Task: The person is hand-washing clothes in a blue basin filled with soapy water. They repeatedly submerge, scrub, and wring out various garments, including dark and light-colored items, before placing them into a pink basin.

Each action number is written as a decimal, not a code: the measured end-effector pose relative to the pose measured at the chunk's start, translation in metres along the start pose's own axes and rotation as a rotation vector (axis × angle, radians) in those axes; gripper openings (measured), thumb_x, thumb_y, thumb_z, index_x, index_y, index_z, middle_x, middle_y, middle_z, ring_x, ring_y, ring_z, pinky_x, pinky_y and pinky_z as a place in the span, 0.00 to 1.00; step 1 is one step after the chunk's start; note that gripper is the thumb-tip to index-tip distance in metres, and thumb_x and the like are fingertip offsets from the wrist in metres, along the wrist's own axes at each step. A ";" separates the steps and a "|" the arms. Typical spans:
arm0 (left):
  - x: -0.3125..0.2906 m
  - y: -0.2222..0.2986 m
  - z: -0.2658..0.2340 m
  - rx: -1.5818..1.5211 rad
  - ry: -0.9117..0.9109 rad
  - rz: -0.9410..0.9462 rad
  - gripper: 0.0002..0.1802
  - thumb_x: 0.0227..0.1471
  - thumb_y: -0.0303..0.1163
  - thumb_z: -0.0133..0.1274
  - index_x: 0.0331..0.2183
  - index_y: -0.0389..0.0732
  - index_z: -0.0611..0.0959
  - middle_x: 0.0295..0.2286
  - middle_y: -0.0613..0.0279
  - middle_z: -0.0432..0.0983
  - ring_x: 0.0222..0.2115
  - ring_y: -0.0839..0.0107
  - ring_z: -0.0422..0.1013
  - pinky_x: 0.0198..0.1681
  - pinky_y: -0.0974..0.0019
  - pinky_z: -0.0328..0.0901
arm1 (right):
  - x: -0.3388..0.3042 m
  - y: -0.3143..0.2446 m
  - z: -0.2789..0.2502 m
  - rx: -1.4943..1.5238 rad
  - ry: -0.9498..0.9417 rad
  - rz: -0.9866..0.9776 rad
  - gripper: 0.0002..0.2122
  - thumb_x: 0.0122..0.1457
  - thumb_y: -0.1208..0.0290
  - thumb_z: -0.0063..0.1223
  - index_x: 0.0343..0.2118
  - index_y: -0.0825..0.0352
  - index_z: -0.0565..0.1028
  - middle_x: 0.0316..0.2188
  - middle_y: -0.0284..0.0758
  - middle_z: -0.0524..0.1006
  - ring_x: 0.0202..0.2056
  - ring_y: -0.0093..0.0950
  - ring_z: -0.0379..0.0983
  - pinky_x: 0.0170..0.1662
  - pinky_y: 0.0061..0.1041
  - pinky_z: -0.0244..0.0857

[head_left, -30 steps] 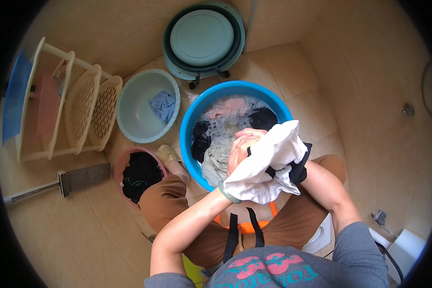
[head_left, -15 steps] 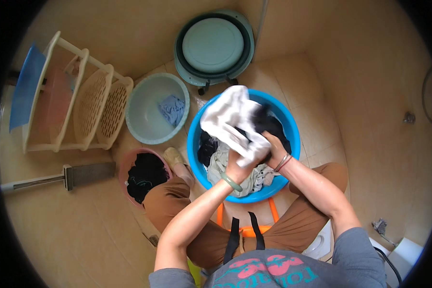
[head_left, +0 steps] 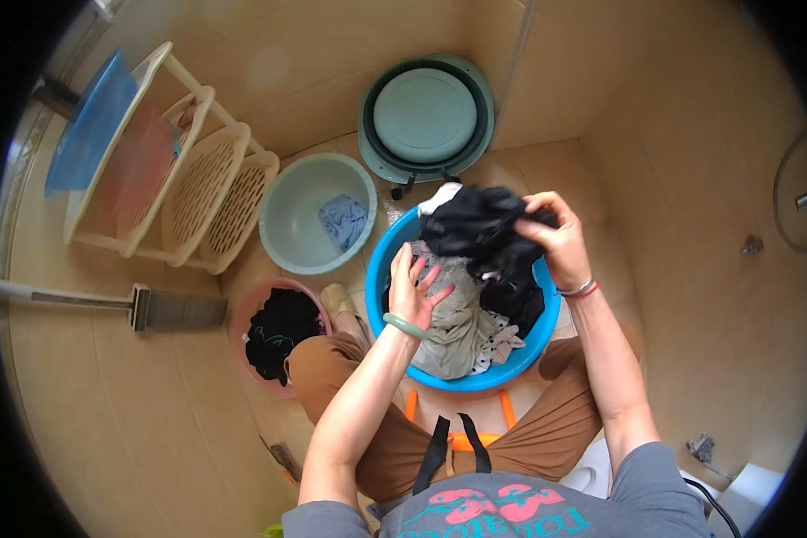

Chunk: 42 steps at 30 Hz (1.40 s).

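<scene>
A bright blue tub (head_left: 469, 383) full of laundry stands between my knees. My right hand (head_left: 560, 240) is closed on a bunched black garment (head_left: 475, 222), lifted above the tub's far side. A white piece of cloth (head_left: 440, 197) shows at the garment's left end; I cannot tell whether the two are joined. Over the left part of the tub my left hand (head_left: 411, 291) is open, fingers apart, holding nothing. Below the hands lie a pale grey-green garment (head_left: 453, 327), a dotted white cloth (head_left: 500, 348) and more black clothing (head_left: 517, 300).
Left of the tub are a pale green basin (head_left: 282, 254) with a blue cloth (head_left: 342, 221) in it and a pink basin (head_left: 240, 336) of black clothes. A folded basin (head_left: 426, 115) leans at the back. A cream shelf rack (head_left: 208, 202) and a flat mop (head_left: 181, 309) stand left.
The white cloth, earlier bunched between both hands, has dropped to the tub's far edge. My right hand has risen with the black garment, while my left hand has moved left and opened.
</scene>
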<state>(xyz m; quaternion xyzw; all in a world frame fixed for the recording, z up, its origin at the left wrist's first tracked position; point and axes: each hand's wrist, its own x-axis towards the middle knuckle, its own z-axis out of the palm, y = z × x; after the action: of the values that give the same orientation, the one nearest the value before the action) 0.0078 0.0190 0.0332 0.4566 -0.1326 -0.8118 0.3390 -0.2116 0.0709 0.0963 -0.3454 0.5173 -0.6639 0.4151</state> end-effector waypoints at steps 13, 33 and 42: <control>-0.042 0.000 -0.008 -0.177 -0.376 -0.274 0.50 0.47 0.73 0.42 0.64 0.61 0.49 0.64 0.56 0.39 0.64 0.45 0.38 0.54 0.22 0.47 | -0.002 -0.022 0.067 0.402 0.024 0.242 0.12 0.60 0.71 0.55 0.44 0.68 0.71 0.39 0.33 0.76 0.41 0.25 0.73 0.46 0.24 0.68; -0.121 0.189 -0.304 -0.273 -0.013 0.326 0.22 0.60 0.39 0.47 0.50 0.34 0.74 0.47 0.54 0.74 0.46 0.64 0.73 0.53 0.61 0.67 | -0.027 0.097 0.372 -0.384 -1.219 0.343 0.29 0.54 0.55 0.60 0.55 0.64 0.65 0.48 0.36 0.72 0.41 0.23 0.70 0.36 0.21 0.69; -0.061 0.135 -0.467 -0.189 0.322 0.166 0.28 0.55 0.41 0.55 0.52 0.35 0.73 0.48 0.54 0.73 0.47 0.63 0.72 0.52 0.59 0.67 | -0.072 0.247 0.433 -0.927 -1.408 0.333 0.37 0.52 0.52 0.57 0.60 0.70 0.60 0.56 0.51 0.66 0.57 0.43 0.64 0.59 0.32 0.57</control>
<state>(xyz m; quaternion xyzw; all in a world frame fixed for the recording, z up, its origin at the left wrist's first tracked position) 0.4755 0.0043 -0.1120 0.5341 -0.0372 -0.7064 0.4629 0.2513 -0.0666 -0.0483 -0.7312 0.4022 0.0532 0.5485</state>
